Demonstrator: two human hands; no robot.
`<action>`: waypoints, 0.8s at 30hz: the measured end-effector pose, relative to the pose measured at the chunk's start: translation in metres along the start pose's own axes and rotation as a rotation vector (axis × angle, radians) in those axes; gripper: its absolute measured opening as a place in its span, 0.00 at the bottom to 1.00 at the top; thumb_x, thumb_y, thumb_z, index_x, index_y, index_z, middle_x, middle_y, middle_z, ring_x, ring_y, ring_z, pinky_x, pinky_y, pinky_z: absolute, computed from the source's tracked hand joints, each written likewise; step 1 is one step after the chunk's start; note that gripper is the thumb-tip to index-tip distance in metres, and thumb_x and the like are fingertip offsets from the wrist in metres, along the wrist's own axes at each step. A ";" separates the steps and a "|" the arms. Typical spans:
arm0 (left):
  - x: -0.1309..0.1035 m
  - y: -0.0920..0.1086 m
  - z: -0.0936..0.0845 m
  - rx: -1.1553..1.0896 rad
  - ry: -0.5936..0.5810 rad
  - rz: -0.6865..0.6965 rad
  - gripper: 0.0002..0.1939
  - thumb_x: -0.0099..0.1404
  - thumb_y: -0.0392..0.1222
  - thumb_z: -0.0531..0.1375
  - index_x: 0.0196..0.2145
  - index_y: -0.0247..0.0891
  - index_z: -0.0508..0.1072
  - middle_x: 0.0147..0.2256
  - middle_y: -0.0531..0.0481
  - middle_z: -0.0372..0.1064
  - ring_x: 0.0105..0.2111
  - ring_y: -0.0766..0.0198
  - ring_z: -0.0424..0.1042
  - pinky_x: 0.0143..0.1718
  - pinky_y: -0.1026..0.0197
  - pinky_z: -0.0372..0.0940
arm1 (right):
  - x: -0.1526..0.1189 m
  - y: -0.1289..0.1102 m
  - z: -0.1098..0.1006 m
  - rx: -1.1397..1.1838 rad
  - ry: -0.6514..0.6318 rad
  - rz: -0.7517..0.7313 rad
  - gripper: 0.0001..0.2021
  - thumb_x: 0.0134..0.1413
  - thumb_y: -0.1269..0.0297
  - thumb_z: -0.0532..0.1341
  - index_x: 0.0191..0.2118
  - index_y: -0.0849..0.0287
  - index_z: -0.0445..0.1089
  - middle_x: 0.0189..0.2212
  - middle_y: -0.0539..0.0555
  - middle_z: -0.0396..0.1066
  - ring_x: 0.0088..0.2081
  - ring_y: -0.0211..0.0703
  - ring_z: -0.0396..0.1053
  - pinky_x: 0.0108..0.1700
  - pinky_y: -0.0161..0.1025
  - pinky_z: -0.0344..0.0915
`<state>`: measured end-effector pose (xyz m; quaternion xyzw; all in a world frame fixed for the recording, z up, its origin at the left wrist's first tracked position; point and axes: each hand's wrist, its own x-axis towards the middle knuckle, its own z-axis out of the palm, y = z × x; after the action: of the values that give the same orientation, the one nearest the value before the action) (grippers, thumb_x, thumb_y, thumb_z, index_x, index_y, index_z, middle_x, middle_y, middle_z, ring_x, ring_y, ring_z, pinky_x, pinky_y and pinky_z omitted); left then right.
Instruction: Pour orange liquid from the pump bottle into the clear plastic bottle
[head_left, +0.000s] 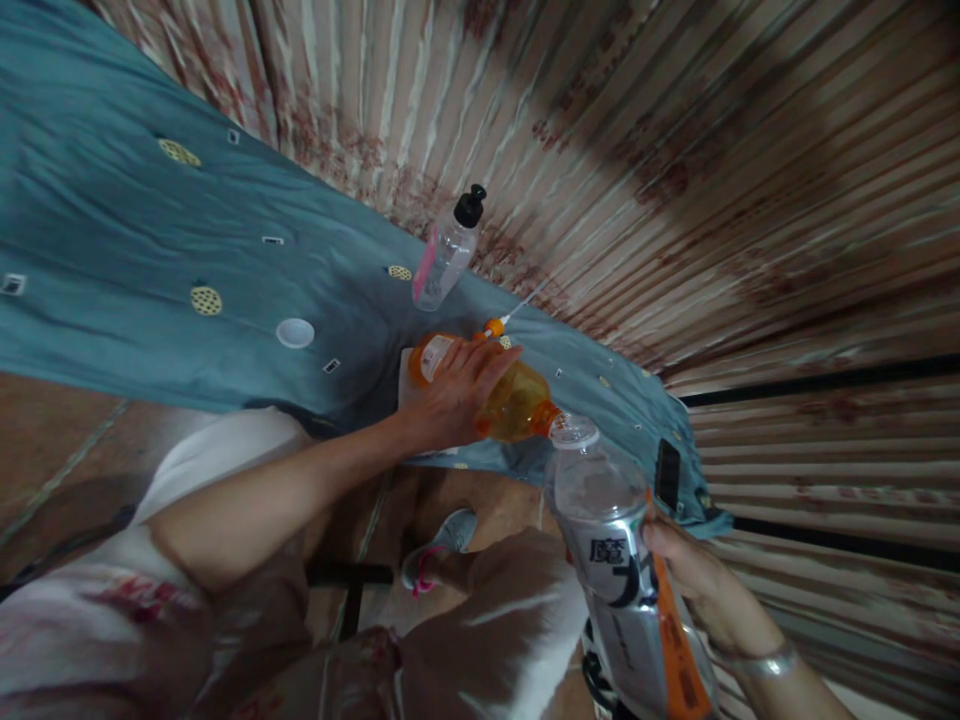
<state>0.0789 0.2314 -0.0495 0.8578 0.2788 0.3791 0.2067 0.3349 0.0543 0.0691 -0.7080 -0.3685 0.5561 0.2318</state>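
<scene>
My left hand is wrapped over an orange bottle, which lies tipped on its side with its neck pointing right. That neck meets the open mouth of a large clear plastic bottle with a silver and orange label. My right hand grips the large bottle around its side; most of those fingers are hidden behind it. Just beyond my left hand lies an orange pump top with a thin tube. Whether liquid is flowing between the two necks is hard to make out.
A clear bottle with a black pump stands on the blue cloth-covered table near the curtain. Farther left is a white round cap. A dark phone lies at the right end. Below the table edge are my legs and a shoe.
</scene>
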 end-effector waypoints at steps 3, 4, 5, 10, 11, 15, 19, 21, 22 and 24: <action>0.000 0.000 0.000 0.004 -0.017 -0.025 0.43 0.56 0.42 0.63 0.64 0.33 0.47 0.60 0.32 0.56 0.62 0.43 0.54 0.62 0.38 0.49 | 0.001 0.000 -0.001 -0.006 -0.007 -0.004 0.31 0.43 0.43 0.65 0.52 0.54 0.72 0.51 0.58 0.74 0.52 0.57 0.71 0.55 0.50 0.66; 0.000 0.001 0.000 0.007 -0.021 -0.033 0.43 0.56 0.43 0.62 0.65 0.33 0.47 0.60 0.33 0.55 0.62 0.44 0.54 0.62 0.38 0.49 | 0.001 0.000 0.000 -0.005 -0.005 -0.003 0.31 0.43 0.43 0.65 0.52 0.54 0.72 0.49 0.58 0.75 0.51 0.57 0.72 0.55 0.50 0.66; 0.000 0.000 0.000 0.010 -0.024 -0.039 0.44 0.57 0.43 0.62 0.65 0.34 0.46 0.60 0.33 0.55 0.62 0.44 0.53 0.62 0.38 0.49 | 0.000 -0.001 0.001 0.002 -0.005 0.003 0.32 0.43 0.43 0.65 0.53 0.54 0.72 0.48 0.58 0.76 0.50 0.57 0.72 0.54 0.50 0.67; -0.001 0.000 0.001 0.013 -0.002 -0.015 0.43 0.57 0.44 0.63 0.65 0.32 0.47 0.60 0.32 0.55 0.61 0.43 0.54 0.62 0.38 0.49 | -0.001 -0.007 0.005 0.045 0.004 0.041 0.30 0.41 0.43 0.66 0.50 0.54 0.73 0.43 0.57 0.78 0.47 0.57 0.74 0.52 0.51 0.68; -0.001 0.000 0.001 0.013 0.002 -0.011 0.43 0.57 0.44 0.63 0.64 0.32 0.48 0.59 0.31 0.55 0.61 0.43 0.55 0.62 0.38 0.49 | -0.001 -0.008 0.006 0.049 0.010 0.041 0.30 0.41 0.44 0.66 0.49 0.54 0.74 0.43 0.57 0.78 0.47 0.57 0.74 0.52 0.51 0.69; 0.000 0.000 0.001 0.007 0.005 -0.008 0.43 0.57 0.43 0.63 0.64 0.32 0.47 0.59 0.31 0.56 0.61 0.42 0.55 0.61 0.37 0.50 | 0.000 -0.015 0.010 0.054 0.026 0.042 0.28 0.36 0.45 0.69 0.46 0.54 0.76 0.44 0.57 0.78 0.48 0.58 0.73 0.52 0.50 0.69; 0.000 -0.001 0.001 0.008 0.021 0.006 0.44 0.57 0.45 0.63 0.65 0.35 0.46 0.59 0.33 0.56 0.60 0.43 0.56 0.60 0.37 0.52 | -0.002 -0.020 0.014 0.044 0.018 0.065 0.29 0.37 0.44 0.68 0.46 0.55 0.76 0.45 0.58 0.78 0.48 0.59 0.73 0.51 0.51 0.69; 0.000 -0.001 0.001 0.008 0.029 0.014 0.44 0.57 0.46 0.63 0.65 0.34 0.46 0.58 0.32 0.57 0.60 0.43 0.56 0.60 0.37 0.52 | -0.003 -0.020 0.014 0.030 0.019 0.056 0.29 0.38 0.43 0.67 0.46 0.56 0.76 0.45 0.58 0.78 0.49 0.60 0.73 0.51 0.52 0.69; 0.000 -0.001 0.001 0.009 0.030 0.016 0.44 0.57 0.45 0.63 0.64 0.33 0.47 0.58 0.32 0.57 0.60 0.42 0.56 0.60 0.37 0.51 | -0.003 -0.019 0.014 0.021 0.020 0.048 0.29 0.38 0.43 0.67 0.46 0.56 0.76 0.45 0.59 0.78 0.49 0.60 0.73 0.52 0.52 0.68; 0.000 -0.001 0.001 0.012 0.020 0.011 0.44 0.57 0.44 0.63 0.64 0.32 0.47 0.58 0.31 0.57 0.60 0.42 0.56 0.61 0.37 0.51 | -0.002 -0.014 0.010 0.012 0.020 0.037 0.30 0.39 0.43 0.66 0.48 0.56 0.75 0.45 0.59 0.77 0.50 0.60 0.72 0.53 0.52 0.68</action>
<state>0.0794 0.2320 -0.0502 0.8567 0.2787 0.3870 0.1966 0.3210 0.0609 0.0782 -0.7190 -0.3496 0.5553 0.2294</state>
